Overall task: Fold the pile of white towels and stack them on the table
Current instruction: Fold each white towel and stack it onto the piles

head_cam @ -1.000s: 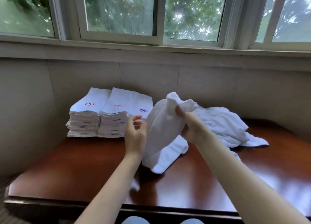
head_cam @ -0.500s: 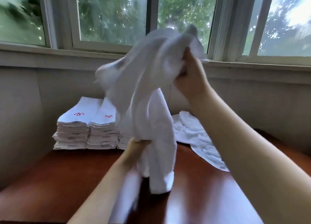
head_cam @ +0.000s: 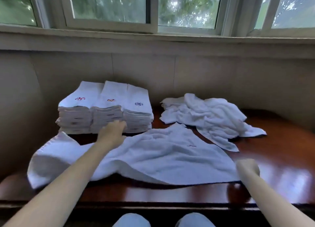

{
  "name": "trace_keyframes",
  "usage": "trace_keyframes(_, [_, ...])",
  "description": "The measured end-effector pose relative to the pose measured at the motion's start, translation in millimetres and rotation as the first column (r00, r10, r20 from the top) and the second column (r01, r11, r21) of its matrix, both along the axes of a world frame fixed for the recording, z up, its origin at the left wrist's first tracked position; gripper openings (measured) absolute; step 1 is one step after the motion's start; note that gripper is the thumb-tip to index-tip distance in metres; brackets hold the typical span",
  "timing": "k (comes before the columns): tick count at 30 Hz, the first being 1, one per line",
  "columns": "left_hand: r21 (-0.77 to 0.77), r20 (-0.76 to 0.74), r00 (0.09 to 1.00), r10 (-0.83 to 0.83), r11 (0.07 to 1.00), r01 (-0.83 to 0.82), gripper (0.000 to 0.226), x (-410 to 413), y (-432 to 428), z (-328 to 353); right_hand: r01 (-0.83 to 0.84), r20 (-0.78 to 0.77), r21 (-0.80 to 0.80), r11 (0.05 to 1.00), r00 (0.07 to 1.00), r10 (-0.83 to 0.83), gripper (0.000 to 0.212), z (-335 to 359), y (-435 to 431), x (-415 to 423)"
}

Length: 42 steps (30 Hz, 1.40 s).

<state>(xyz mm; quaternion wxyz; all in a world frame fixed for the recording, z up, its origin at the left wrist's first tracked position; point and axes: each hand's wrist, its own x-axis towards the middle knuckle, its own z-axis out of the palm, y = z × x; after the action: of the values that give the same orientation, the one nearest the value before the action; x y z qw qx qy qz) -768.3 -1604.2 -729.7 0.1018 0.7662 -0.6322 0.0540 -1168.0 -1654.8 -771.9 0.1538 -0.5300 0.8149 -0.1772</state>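
Observation:
One white towel (head_cam: 153, 158) lies spread out and rumpled across the dark wooden table (head_cam: 281, 180) in front of me. My right hand (head_cam: 247, 169) is a closed fist at the towel's near right corner, gripping it. Blurred by motion, my left hand (head_cam: 112, 133) rests on the towel's far edge with fingers stretched forward, close to the folded stacks. Three side-by-side stacks of folded white towels (head_cam: 105, 110) with small embroidered marks stand at the back left. A loose pile of unfolded white towels (head_cam: 208, 117) lies at the back right.
The table stands against a beige wall (head_cam: 170, 69) under a row of windows (head_cam: 109, 5). Its front edge (head_cam: 153, 204) runs just above my knees (head_cam: 131, 220). Bare wood shows on the right, beyond my right hand.
The towel was held up high in both hands; it has come down and now lies spread flat on the table. My left hand has moved to its far edge, my right to its near right corner.

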Motion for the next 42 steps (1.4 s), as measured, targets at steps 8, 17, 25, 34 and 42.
trace_keyframes(8, [0.323, -0.191, 0.98, 0.052, 0.946, 0.013, 0.047, -27, 18, -99, -0.662, -0.347, 0.039, 0.749, 0.694, 0.631, 0.033, -31, -4, 89])
trace_keyframes(17, [0.405, -0.098, 0.889, 0.447, 0.834, -0.375, 0.068, 89, 40, -93, -0.389, -0.41, 0.697, 0.602, 0.472, 0.781, 0.021, -6, 1, 132])
trace_keyframes(25, [0.48, -0.008, 0.724, 0.69, 0.638, -0.602, 0.058, 159, 90, -89, -0.805, -0.502, 0.172, 0.568, 0.425, 0.753, 0.031, -25, -15, 195])
trace_keyframes(34, [0.29, -0.159, 0.904, 0.396, 0.894, -0.341, 0.037, 147, 11, -95, -0.857, -0.174, -0.2, 0.475, 0.508, 0.843, 0.041, -63, -79, 242])
trace_keyframes(42, [0.148, -0.195, 0.854, 0.483, 0.875, -0.461, 0.07, 194, -47, -104, -0.629, 0.051, -0.328, 0.705, 0.733, 0.678, 0.048, -70, -154, 204])
